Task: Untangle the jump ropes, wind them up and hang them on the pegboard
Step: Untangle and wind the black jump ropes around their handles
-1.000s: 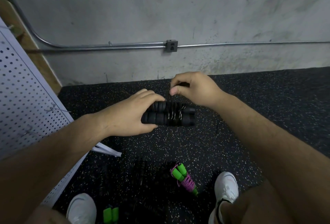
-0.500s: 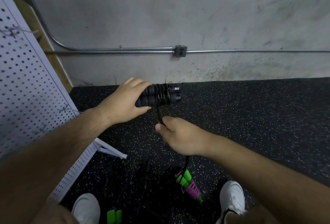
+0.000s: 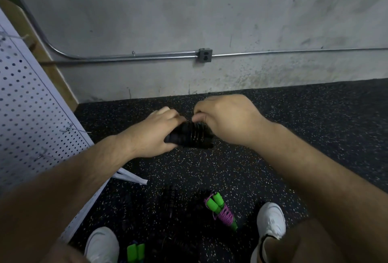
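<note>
My left hand grips the two black foam handles of a black jump rope, held side by side in front of me with cord coiled around their middle. My right hand is over the right end of the bundle, its thumb and fingers pinching the cord at the top of the coils. A wound rope with green handles and purple cord lies on the floor between my shoes. Another pair of green handles shows at the bottom edge. The white pegboard with wire hooks stands at my left.
Black speckled rubber floor runs to a grey concrete wall with a metal conduit and outlet box. Dark tangled rope lies on the floor by my white shoes. The pegboard's white foot juts onto the floor.
My right hand rose from below the bundle, where it pulled the cord down, back up to the top of the coils. The bundle sits lower in view.
</note>
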